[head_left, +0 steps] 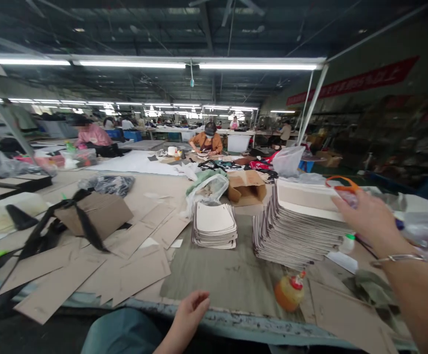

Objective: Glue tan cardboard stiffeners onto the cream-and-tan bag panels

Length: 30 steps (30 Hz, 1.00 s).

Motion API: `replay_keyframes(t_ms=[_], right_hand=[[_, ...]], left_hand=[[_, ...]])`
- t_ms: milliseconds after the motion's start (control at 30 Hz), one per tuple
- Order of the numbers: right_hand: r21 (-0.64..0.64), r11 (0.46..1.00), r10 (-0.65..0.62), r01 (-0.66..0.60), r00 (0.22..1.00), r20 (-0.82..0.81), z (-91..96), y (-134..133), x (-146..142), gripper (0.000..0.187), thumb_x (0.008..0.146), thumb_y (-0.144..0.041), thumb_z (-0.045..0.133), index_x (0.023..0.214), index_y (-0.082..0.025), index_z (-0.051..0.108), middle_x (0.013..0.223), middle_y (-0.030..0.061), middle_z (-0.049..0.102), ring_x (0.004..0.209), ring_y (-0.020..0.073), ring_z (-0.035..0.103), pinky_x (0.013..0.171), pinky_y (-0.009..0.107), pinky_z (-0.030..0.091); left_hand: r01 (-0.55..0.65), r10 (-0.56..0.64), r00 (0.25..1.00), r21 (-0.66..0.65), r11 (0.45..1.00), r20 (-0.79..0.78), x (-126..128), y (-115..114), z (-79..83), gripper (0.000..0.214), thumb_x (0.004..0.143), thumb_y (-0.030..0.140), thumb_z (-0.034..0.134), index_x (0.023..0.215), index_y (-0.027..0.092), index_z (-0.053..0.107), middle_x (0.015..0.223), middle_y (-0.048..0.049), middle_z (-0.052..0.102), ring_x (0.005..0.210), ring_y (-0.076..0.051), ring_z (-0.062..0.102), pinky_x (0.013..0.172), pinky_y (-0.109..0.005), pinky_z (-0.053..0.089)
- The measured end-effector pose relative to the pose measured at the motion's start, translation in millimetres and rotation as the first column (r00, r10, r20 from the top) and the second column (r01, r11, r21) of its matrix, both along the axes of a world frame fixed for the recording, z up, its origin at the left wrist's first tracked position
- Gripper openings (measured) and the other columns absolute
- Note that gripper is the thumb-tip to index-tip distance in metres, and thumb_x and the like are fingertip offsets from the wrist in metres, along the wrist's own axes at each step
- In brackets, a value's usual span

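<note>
The tall stack of pale panels (pixel 298 238) stands on the worktop (pixel 151 184), its upper right corner right at the fingers (pixel 343 204) of the right hand (pixel 371 223); these are partly spread and slightly bent over the edge of the top panel, though whether they grip it I cannot tell. The left hand (pixel 188 314) is at the worktop's front edge, fingers loosely curled, released, with nothing visible in them, nearest the olive mat (pixel 217 280) below the shorter stack (pixel 214 231)

The hands (pixel 192 309) are bare — silver bangle (pixel 406 257) on the right wrist (pixel 394 247), teal clothing (pixel 123 332) below.
</note>
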State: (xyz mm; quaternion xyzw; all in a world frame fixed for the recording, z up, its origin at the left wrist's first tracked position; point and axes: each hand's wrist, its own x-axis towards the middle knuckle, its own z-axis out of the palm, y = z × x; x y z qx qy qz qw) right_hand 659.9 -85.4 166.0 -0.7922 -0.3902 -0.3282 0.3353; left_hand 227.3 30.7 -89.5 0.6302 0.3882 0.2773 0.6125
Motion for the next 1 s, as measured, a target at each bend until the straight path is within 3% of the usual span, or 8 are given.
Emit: replay_keyframes(t_ms=[100, 200, 267, 367, 467, 633, 900, 1000], right_hand=[[-0.013, 0.999, 0.051, -0.049, 0.986, 0.156, -12.9, 10, -43, 0.060, 0.086, -0.053, 0.048, 0.132, -0.015, 0.045, 0.133, 0.0209, 0.042, 0.127, 0.0353, 0.032, 0.104, 0.053, 0.023], [-0.032, 0.963, 0.271, -0.269, 0.955, 0.118, -38.9, 30, -115, 0.054, 0.088, -0.045, 0.049, 0.135, -0.019, 0.041, 0.127, 0.0141, 0.048, 0.117, 0.0294, 0.044, 0.100, 0.045, 0.036], [-0.162, 0.891, 0.435, -0.424, 0.899, 0.038, -64.3, 56, -158, 0.053, 0.088, -0.041, 0.049, 0.135, -0.019, 0.039, 0.124, 0.0118, 0.050, 0.115, 0.0260, 0.045, 0.101, 0.041, 0.038], [-0.383, 0.751, 0.527, -0.537, 0.838, -0.141, -106.4, 104, -195, 0.058, 0.086, -0.033, 0.052, 0.139, -0.021, 0.032, 0.131, 0.0089, 0.046, 0.120, 0.0231, 0.041, 0.102, 0.036, 0.036], [-0.572, 0.651, 0.476, -0.499, 0.856, -0.204, -140.4, 152, -201, 0.067, 0.082, -0.028, 0.059, 0.140, -0.016, 0.029, 0.137, 0.0109, 0.040, 0.126, 0.0233, 0.034, 0.106, 0.034, 0.028], [-0.673, 0.577, 0.435, -0.463, 0.872, -0.227, -170.1, 205, -181, 0.070, 0.077, -0.022, 0.065, 0.139, -0.014, 0.033, 0.132, 0.0163, 0.046, 0.126, 0.0314, 0.034, 0.105, 0.049, 0.024], [-0.736, 0.457, 0.589, -0.500, 0.790, -0.172, -172.3, 216, -164, 0.061, 0.076, -0.022, 0.070, 0.131, -0.016, 0.045, 0.105, 0.0117, 0.061, 0.102, 0.0256, 0.053, 0.096, 0.037, 0.034], [-0.733, 0.431, 0.647, -0.527, 0.747, -0.156, -165.0, 217, -161, 0.036, 0.078, -0.026, 0.069, 0.113, -0.021, 0.061, 0.091, 0.0059, 0.064, 0.091, 0.0205, 0.057, 0.088, 0.029, 0.039]], left_hand=[[0.031, 0.023, 0.989, 0.363, 0.931, -0.143, -13, 9, -7.6, 0.024, 0.079, 0.037, 0.057, 0.091, 0.020, 0.068, 0.092, -0.0078, 0.069, 0.089, -0.021, 0.063, 0.083, -0.034, 0.049], [0.070, 0.077, 0.970, 0.566, 0.821, -0.231, -18, 20, -8.7, 0.020, 0.083, 0.030, 0.053, 0.093, 0.021, 0.067, 0.097, -0.0085, 0.067, 0.094, -0.022, 0.061, 0.086, -0.035, 0.049], [0.107, 0.083, 0.961, 0.631, 0.769, -0.265, -16, 28, -11.3, 0.020, 0.084, 0.027, 0.051, 0.095, 0.021, 0.066, 0.098, -0.0090, 0.066, 0.094, -0.022, 0.060, 0.086, -0.035, 0.050], [0.141, 0.084, 0.957, 0.695, 0.705, -0.279, -13, 34, -16.9, 0.021, 0.087, 0.025, 0.046, 0.093, 0.021, 0.066, 0.096, -0.0090, 0.064, 0.091, -0.021, 0.059, 0.084, -0.036, 0.051], [0.127, 0.096, 0.961, 0.724, 0.679, -0.258, -14, 34, -19.9, 0.023, 0.088, 0.022, 0.043, 0.087, 0.020, 0.065, 0.091, -0.0085, 0.063, 0.088, -0.020, 0.058, 0.081, -0.034, 0.051], [0.070, 0.126, 0.968, 0.713, 0.697, -0.219, -15, 32, -20.5, 0.023, 0.088, 0.020, 0.042, 0.086, 0.020, 0.065, 0.089, -0.0080, 0.062, 0.086, -0.019, 0.057, 0.079, -0.034, 0.050], [0.081, 0.123, 0.964, 0.703, 0.707, -0.234, -13, 32, -22.2, 0.019, 0.087, 0.018, 0.045, 0.083, 0.021, 0.063, 0.088, -0.0069, 0.061, 0.086, -0.019, 0.056, 0.079, -0.033, 0.048], [0.086, 0.116, 0.965, 0.697, 0.712, -0.237, -13, 32, -21.7, 0.017, 0.086, 0.019, 0.046, 0.082, 0.020, 0.062, 0.088, -0.0067, 0.060, 0.087, -0.019, 0.056, 0.080, -0.033, 0.048]])
